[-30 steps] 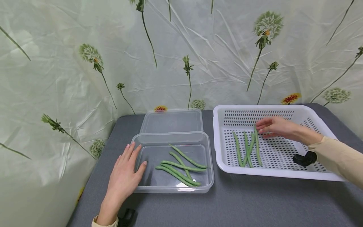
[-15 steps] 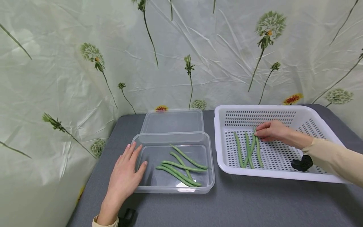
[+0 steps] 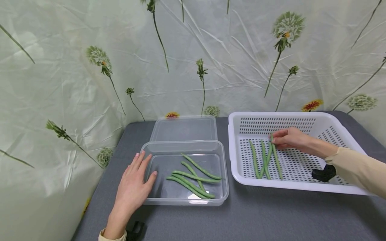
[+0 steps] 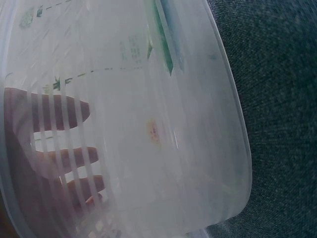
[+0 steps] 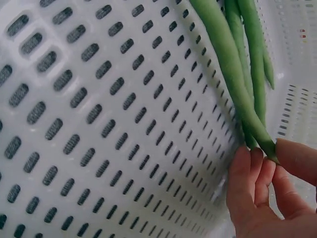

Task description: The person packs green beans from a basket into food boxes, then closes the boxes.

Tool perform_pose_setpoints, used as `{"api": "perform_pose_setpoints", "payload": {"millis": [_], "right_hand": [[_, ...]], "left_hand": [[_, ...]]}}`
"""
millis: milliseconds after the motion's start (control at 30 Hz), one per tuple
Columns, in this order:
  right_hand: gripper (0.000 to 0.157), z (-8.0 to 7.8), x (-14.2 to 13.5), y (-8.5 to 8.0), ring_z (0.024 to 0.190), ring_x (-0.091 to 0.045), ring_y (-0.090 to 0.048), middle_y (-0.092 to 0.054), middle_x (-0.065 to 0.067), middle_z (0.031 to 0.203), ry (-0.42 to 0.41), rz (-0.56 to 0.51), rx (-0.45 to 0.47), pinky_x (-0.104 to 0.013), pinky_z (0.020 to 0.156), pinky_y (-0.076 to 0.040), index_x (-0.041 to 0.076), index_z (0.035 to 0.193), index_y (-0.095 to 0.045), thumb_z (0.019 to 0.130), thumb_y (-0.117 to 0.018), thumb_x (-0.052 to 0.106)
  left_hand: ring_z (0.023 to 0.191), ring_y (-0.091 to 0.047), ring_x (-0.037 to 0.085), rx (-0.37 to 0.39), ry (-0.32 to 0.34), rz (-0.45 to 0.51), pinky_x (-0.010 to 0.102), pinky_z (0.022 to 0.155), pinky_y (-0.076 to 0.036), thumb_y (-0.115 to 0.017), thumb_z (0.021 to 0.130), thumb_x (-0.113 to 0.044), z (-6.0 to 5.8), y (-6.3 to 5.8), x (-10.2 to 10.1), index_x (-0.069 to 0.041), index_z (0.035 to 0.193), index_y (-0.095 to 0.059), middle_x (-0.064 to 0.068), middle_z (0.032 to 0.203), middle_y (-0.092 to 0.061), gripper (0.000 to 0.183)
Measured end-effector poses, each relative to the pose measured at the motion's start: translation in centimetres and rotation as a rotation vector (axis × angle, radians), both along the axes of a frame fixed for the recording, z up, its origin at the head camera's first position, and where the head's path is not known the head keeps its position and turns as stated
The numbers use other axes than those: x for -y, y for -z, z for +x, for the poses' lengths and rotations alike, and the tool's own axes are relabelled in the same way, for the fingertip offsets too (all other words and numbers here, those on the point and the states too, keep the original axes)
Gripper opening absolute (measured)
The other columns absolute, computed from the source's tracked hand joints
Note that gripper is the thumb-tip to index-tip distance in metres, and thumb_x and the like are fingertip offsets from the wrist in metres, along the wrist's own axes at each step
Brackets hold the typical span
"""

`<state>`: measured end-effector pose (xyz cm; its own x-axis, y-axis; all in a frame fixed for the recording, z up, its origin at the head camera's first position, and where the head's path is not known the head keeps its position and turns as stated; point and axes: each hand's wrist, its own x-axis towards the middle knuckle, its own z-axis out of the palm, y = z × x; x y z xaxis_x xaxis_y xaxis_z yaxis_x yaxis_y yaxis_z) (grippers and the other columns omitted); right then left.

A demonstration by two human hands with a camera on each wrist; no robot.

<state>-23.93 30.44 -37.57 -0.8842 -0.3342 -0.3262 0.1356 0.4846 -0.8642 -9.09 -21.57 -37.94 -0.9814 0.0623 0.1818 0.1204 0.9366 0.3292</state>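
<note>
My right hand [image 3: 292, 138] is inside the white perforated basket [image 3: 280, 188], pinching the far end of a green bean [image 3: 276, 160] between thumb and fingers. In the right wrist view that bean [image 5: 228, 64] slants down into the fingertips. Several other green beans [image 3: 255, 159] lie left of it on the basket floor, two of them crossed. My left hand [image 3: 132, 185] rests with spread, straight fingers on the left rim of a clear plastic container [image 3: 184, 202]. Several green beans [image 3: 196, 177] lie inside that container. The left wrist view looks through the container's wall [image 4: 198, 148].
A clear flat lid [image 3: 184, 129] lies behind the container. Grey cloth [image 3: 241, 214] covers the table. A flower-printed sheet [image 3: 169, 83] hangs along the back and left. Black wrist devices [image 3: 324, 173] sit at both cuffs.
My right hand has lowered to the rightmost bean and its fingers have closed on the tip. The bean's near end has swung slightly right. The left hand stays on the rim.
</note>
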Motion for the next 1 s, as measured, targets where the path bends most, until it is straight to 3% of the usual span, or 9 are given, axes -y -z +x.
{"api": "perform_pose_setpoints", "payload": {"millis": [233, 567, 800, 1000], "right_hand": [[0.032, 0.1, 0.0, -0.5, 0.102, -0.018, -0.062, -0.058, -0.023, 0.122, -0.066, -0.078, 0.017, -0.037, 0.090, -0.054, -0.011, 0.123, -0.050, 0.099, -0.057, 0.009], [0.034, 0.2, -0.2, -1.7, 0.099, -0.034, -0.067, -0.064, -0.026, 0.114, -0.205, -0.143, -0.009, -0.047, 0.081, -0.058, -0.010, 0.129, -0.041, 0.102, -0.051, 0.009], [0.047, 0.5, 0.5, -3.1, 0.101, -0.022, -0.067, -0.064, -0.022, 0.122, -0.139, -0.098, -0.095, -0.042, 0.079, -0.059, -0.013, 0.139, -0.041, 0.103, -0.054, 0.015], [0.045, 0.5, 1.7, -4.9, 0.101, -0.020, -0.067, -0.066, -0.020, 0.120, -0.113, -0.115, -0.173, -0.043, 0.079, -0.059, -0.012, 0.138, -0.045, 0.103, -0.054, 0.016]], "left_hand": [[0.148, -0.016, 0.032, -0.001, 0.001, -0.007, 0.061, 0.113, -0.019, -0.060, 0.098, -0.030, 0.1, 0.1, 0.0, -0.006, 0.150, -0.040, 0.016, 0.159, -0.027, 0.061], [0.148, -0.016, 0.032, -0.006, 0.000, -0.015, 0.062, 0.112, -0.020, -0.061, 0.097, -0.029, 0.0, 0.0, 0.0, -0.006, 0.150, -0.041, 0.017, 0.158, -0.028, 0.061], [0.148, -0.015, 0.032, 0.009, 0.009, -0.009, 0.061, 0.113, -0.018, -0.060, 0.098, -0.030, 0.1, 0.0, 0.0, -0.006, 0.151, -0.039, 0.016, 0.159, -0.026, 0.062], [0.148, -0.016, 0.033, -0.010, 0.021, -0.018, 0.058, 0.114, -0.017, -0.060, 0.098, -0.028, 0.1, 0.0, 0.0, -0.005, 0.151, -0.039, 0.018, 0.158, -0.027, 0.062]]}}
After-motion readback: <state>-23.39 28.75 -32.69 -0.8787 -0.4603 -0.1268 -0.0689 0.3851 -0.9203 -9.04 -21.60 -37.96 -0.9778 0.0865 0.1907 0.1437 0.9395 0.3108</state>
